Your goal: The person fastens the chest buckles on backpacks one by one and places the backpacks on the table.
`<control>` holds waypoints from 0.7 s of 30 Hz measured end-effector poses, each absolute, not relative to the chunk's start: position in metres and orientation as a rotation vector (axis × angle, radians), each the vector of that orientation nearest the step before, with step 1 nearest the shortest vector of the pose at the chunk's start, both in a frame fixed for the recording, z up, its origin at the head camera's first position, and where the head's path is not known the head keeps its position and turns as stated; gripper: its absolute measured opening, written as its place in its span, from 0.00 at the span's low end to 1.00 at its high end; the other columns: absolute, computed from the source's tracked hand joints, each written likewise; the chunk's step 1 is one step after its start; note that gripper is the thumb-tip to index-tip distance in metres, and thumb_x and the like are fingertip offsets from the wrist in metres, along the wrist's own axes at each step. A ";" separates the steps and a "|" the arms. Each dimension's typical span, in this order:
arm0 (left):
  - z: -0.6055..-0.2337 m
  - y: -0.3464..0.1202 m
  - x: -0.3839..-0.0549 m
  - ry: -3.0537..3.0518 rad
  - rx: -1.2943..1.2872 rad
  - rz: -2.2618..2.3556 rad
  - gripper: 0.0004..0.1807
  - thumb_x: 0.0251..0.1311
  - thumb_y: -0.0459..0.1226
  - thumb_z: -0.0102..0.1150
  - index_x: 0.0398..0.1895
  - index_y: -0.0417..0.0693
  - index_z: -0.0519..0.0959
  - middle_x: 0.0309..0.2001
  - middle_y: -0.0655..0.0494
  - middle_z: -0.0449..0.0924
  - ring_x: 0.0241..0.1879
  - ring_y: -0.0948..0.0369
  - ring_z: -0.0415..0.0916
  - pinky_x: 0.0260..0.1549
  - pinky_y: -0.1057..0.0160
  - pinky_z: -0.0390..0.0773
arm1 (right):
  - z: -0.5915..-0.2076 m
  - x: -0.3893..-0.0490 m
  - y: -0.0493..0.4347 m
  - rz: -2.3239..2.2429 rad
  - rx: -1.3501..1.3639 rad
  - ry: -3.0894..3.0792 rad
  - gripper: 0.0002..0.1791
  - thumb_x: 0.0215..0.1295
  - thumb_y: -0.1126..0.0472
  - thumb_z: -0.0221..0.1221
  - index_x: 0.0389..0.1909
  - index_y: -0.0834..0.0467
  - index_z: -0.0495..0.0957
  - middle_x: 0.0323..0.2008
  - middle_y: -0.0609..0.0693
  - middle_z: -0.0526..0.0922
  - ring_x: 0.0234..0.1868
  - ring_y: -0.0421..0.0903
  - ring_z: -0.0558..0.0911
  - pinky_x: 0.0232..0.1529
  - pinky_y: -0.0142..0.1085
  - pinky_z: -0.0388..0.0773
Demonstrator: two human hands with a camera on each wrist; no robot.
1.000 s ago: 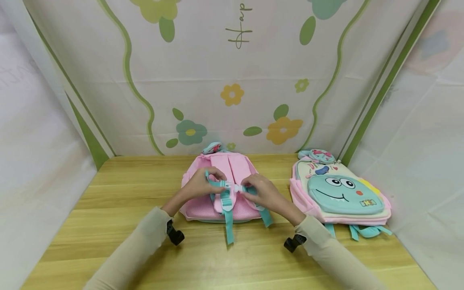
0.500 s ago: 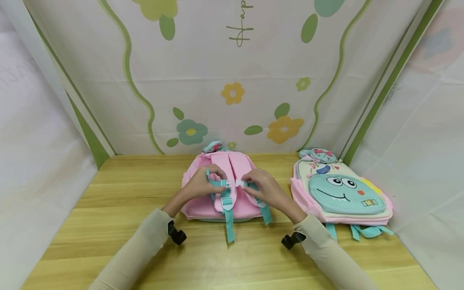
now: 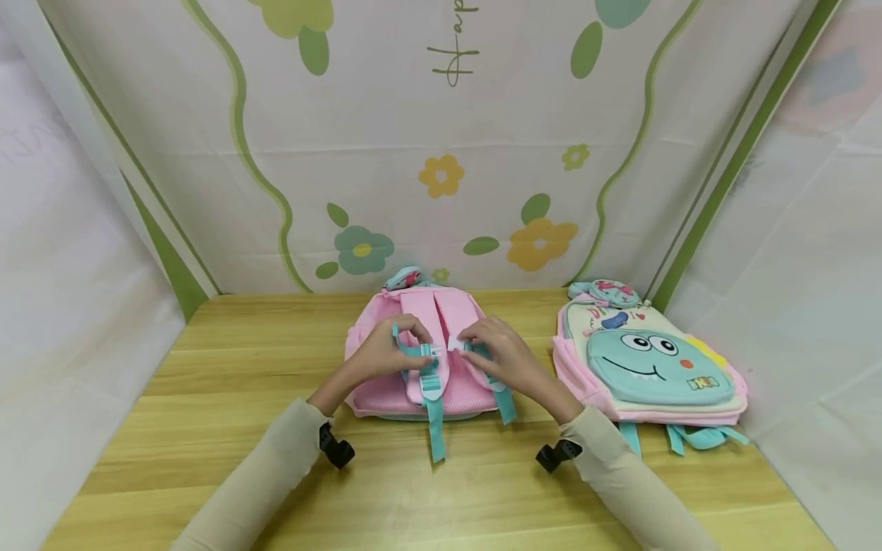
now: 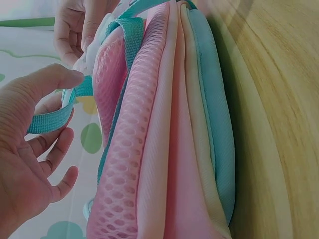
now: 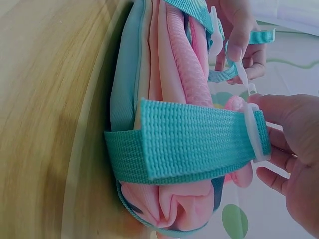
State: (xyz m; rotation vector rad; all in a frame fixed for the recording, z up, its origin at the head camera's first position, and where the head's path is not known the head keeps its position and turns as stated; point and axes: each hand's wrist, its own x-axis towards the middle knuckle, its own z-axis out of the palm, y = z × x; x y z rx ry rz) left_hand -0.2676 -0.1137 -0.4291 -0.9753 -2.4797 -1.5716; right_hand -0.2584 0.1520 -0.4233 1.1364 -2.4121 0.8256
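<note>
A pink backpack point(image 3: 386, 390) lies on the table with its straps up. My left hand point(image 3: 386, 350) pinches one white half of a side-release buckle point(image 3: 432, 350), threaded on a teal strap point(image 4: 52, 121). Between thumb and fingers, my right hand point(image 3: 503, 353) pinches the other white buckle half point(image 3: 455, 344). A narrow gap separates the two halves over the pink shoulder straps point(image 3: 460, 310). In the left wrist view, the left thumb presses on the webbing from above while the lower fingers stay loosely bent. Part of the right buckle half is hidden by fingertips.
To the right lies a second backpack point(image 3: 658, 375) with a teal cartoon-face pocket. Teal strap ends point(image 3: 436, 432) hang toward the front of the wooden table point(image 3: 276, 474). A printed fabric wall point(image 3: 386, 184) stands behind.
One second ago the buckle halves were nearly touching. The right hand has since drawn its half slightly up and tilted it, leaving a gap. The left hand has barely moved.
</note>
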 end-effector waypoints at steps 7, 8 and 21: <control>-0.428 -0.114 -0.266 -2.476 -1.008 -1.528 0.11 0.50 0.34 0.79 0.35 0.46 0.86 0.35 0.52 0.86 0.41 0.53 0.81 0.48 0.42 0.78 | -0.423 -0.257 0.152 0.781 1.174 -2.380 0.11 0.63 0.62 0.70 0.46 0.57 0.85 0.42 0.49 0.85 0.46 0.46 0.81 0.47 0.42 0.81; -0.428 -0.114 -0.266 -2.477 -1.009 -1.521 0.10 0.50 0.34 0.80 0.35 0.46 0.87 0.35 0.53 0.86 0.41 0.54 0.81 0.48 0.42 0.78 | -0.422 -0.257 0.152 0.779 1.178 -2.385 0.11 0.64 0.61 0.70 0.46 0.57 0.85 0.42 0.49 0.85 0.46 0.46 0.81 0.47 0.42 0.80; -0.425 -0.124 -0.263 -2.623 -0.929 -1.336 0.11 0.49 0.38 0.80 0.36 0.48 0.89 0.36 0.60 0.89 0.43 0.58 0.82 0.46 0.54 0.82 | -0.424 -0.256 0.150 0.752 1.211 -2.387 0.12 0.62 0.62 0.71 0.46 0.57 0.86 0.43 0.49 0.86 0.46 0.45 0.81 0.47 0.41 0.81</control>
